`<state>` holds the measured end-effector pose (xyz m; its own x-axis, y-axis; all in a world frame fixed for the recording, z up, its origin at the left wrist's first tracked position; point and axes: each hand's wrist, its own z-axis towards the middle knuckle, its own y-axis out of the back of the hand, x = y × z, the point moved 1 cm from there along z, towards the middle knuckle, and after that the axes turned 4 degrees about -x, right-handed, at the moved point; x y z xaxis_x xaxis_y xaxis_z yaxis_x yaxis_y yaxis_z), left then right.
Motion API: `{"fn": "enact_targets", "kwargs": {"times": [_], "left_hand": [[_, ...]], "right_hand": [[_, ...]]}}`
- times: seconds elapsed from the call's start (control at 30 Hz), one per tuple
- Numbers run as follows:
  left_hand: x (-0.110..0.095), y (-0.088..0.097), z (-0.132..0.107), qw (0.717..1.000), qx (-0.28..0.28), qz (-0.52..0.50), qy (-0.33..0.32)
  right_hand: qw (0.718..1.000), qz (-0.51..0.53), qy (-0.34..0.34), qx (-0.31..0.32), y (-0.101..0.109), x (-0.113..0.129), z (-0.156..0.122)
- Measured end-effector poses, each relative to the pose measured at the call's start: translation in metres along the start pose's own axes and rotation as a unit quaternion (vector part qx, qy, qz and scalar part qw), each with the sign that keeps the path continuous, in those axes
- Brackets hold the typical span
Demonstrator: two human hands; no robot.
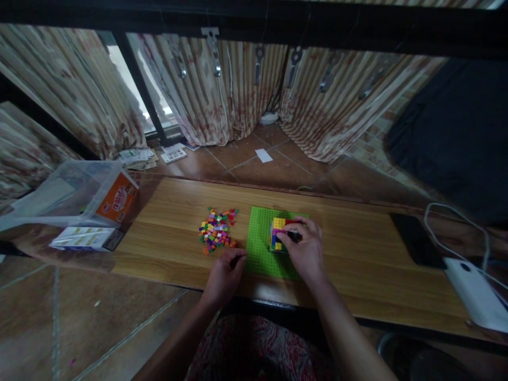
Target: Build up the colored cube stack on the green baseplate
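A block built of coloured toy bricks (279,223), with yellow, red, blue and magenta on top, stands on a green studded baseplate (260,262). Over its right side bends my right hand (307,248), thumb and fingers closed on the top of the block and hiding part of it. The thumb tip lies by a magenta brick. My left hand (226,275) is closed at the baseplate's left edge, fingers curled together; whatever they may hold cannot be made out. Just beyond it lies a loose pile of small coloured bricks (214,231).
All this is on a long wooden table (159,238). On the left are a clear plastic bin (75,185) with an orange label and a white box (85,238). To the right lie a black phone-like slab (416,241), a white device (476,293) and a white cable (456,206).
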<state>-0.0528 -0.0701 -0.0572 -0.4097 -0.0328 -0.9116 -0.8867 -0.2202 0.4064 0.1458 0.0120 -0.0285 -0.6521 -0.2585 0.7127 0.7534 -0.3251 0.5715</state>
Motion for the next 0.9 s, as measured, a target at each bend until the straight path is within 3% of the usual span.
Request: {"fn": "enact_targets", "kwargs": {"times": [0.33, 0.63, 0.8, 0.9], "left_hand": [[0.001, -0.001, -0.001, 0.999, 0.014, 0.032, -0.008], [0.002, -0.001, 0.001, 1.000, 0.016, 0.025, -0.006], [0.001, 0.006, -0.002, 0.999, 0.017, 0.006, -0.027], [0.001, 0.014, -0.007, 0.999, 0.013, -0.004, -0.033]], "right_hand": [[0.996, 0.046, -0.066, 0.048, -0.006, -0.010, 0.008], [0.994, 0.064, -0.062, 0.068, -0.004, -0.013, 0.010], [0.994, 0.096, -0.059, -0.002, 0.017, 0.003, 0.006], [0.981, 0.188, -0.048, -0.030, 0.040, 0.009, -0.008]]}}
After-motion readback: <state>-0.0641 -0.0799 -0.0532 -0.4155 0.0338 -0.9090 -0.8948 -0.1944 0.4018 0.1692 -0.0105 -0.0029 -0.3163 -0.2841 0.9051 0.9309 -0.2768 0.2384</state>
